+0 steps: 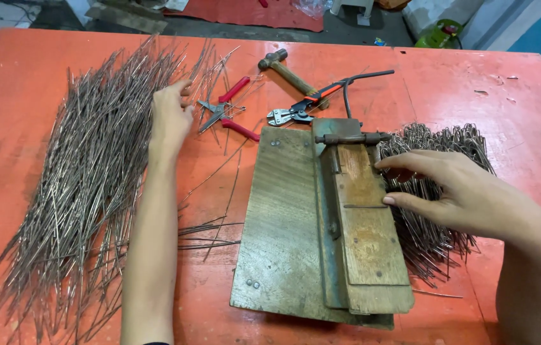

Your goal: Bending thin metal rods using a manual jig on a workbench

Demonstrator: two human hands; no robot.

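My left hand (169,118) reaches forward over the upper right edge of a large heap of straight thin metal wires (85,185), fingers curled on a few wires; whether it grips them I cannot tell. My right hand (458,191) rests open at the right side of a wooden bending jig (296,236) with a rusty hinged metal bar (350,138), fingertips touching the jig's edge. Under and behind that hand lies a pile of bent wire pieces (436,243).
On the orange table (525,108) behind the jig lie red-handled snips (227,110), a small bolt cutter with black and red handles (308,105) and a wooden-handled hammer (286,71). A few loose wires (210,233) lie between heap and jig.
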